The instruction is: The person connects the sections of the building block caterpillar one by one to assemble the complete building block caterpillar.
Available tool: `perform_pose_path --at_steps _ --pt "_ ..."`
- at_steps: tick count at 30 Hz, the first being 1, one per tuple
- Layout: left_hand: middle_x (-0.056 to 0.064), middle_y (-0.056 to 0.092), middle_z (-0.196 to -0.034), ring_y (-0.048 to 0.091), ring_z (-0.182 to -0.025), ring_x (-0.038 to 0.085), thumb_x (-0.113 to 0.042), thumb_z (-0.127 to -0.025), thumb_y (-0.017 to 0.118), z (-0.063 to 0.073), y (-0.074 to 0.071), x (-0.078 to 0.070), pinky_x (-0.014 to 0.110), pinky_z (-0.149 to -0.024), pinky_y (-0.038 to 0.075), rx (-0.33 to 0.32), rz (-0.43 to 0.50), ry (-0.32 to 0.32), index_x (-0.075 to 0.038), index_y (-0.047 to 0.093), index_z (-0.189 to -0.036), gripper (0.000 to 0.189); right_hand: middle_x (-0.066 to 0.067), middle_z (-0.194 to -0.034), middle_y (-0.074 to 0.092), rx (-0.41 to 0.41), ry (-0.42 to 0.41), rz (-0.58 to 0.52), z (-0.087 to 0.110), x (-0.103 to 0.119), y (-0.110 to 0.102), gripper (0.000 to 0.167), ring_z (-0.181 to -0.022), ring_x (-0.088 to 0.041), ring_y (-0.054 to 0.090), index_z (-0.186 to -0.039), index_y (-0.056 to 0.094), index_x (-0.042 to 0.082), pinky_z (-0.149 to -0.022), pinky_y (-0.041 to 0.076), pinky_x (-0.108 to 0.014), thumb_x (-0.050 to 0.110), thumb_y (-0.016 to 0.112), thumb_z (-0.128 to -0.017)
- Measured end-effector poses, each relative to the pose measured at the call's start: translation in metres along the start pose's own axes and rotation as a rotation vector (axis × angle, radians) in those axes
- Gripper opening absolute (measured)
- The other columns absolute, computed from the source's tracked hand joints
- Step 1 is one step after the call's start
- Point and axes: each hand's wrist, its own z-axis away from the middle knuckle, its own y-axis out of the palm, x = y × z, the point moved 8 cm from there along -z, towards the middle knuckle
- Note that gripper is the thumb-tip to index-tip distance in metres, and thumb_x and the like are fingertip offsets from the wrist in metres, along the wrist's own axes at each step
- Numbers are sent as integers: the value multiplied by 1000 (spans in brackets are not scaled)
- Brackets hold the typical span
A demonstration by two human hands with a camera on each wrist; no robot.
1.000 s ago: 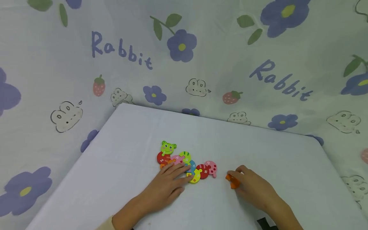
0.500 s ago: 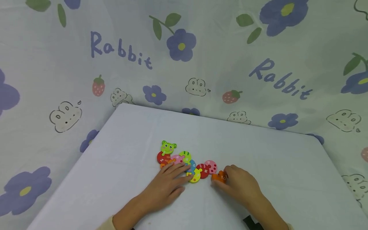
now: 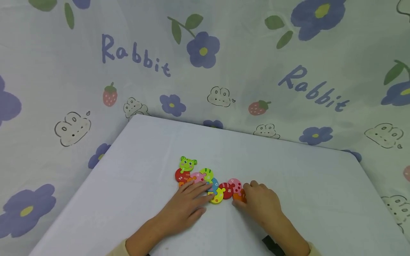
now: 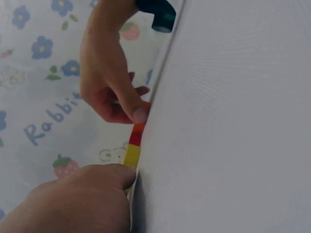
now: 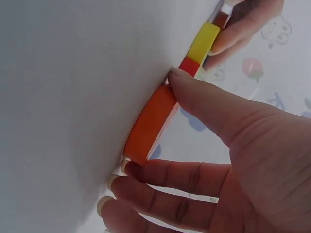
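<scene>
A caterpillar-shaped number puzzle, with a green smiling head at its far left end, lies on the white table. My left hand rests with its fingers spread over the middle pieces and hides part of an orange one. My right hand pinches an orange puzzle piece at the chain's right end, against the pink 9 piece. In the right wrist view, thumb and fingers hold the orange piece by its two ends, flat on the table. Beside it are the red 8 piece and a yellow piece.
The white tabletop stretches around the puzzle. Behind it hangs a cloth printed with rabbits, flowers and strawberries. A dark strap shows at the right wrist.
My right hand has moved left with the orange piece, from apart on the table to against the pink 9 piece. The left hand has stayed in place.
</scene>
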Motion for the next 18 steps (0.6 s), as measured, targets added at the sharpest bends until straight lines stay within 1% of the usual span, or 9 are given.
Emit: perform_pose_path --at_steps 3,8,10,12,13,15,18 --pt "-4 46 -161 35 -152 18 -32 -101 69 0 -4 1 52 -124 26 -68 -6 2 -25 60 -149 49 -2 -74 55 22 24 -29 -1 -7 2 58 -63 -17 53 -105 74 6 -54 52 -31 55 87 -78" --pt "4 55 -153 45 -146 25 -27 -94 78 0 -19 2 53 -120 33 -260 -31 8 -15 64 -145 54 -2 -74 54 48 76 -70 -3 -24 3 55 -63 -18 51 -105 72 5 -53 48 -29 51 87 -80" --pt "6 57 -150 47 -144 28 -26 -92 79 2 -23 4 54 -118 34 -312 -40 -5 -13 65 -143 54 -2 -74 54 54 86 -77 -4 -30 2 54 -64 -18 51 -104 72 4 -53 47 -30 50 87 -80" --pt "6 57 -150 48 -143 29 -25 -92 79 3 -26 7 54 -119 33 -334 -46 -33 -11 65 -142 53 -3 -75 55 64 95 -82 -5 -35 2 55 -65 -19 51 -106 72 4 -53 48 -30 50 87 -80" --pt "6 57 -150 47 -144 29 -25 -92 79 3 -26 9 54 -120 31 -334 -46 -56 -11 64 -142 54 -3 -76 55 68 100 -82 -5 -38 2 56 -65 -19 51 -107 72 3 -53 49 -30 50 87 -80" --pt "6 56 -151 45 -145 28 -27 -93 78 5 -27 16 53 -122 28 -323 -47 -115 -11 62 -143 55 -3 -77 57 76 111 -79 -6 -43 2 57 -66 -19 53 -109 72 2 -54 51 -32 50 87 -80" --pt "6 54 -154 41 -148 27 -32 -94 78 7 -29 27 53 -124 25 -292 -52 -215 -11 58 -148 62 -5 -79 61 72 117 -71 -8 -49 1 59 -68 -19 56 -110 72 1 -57 56 -35 50 87 -80"
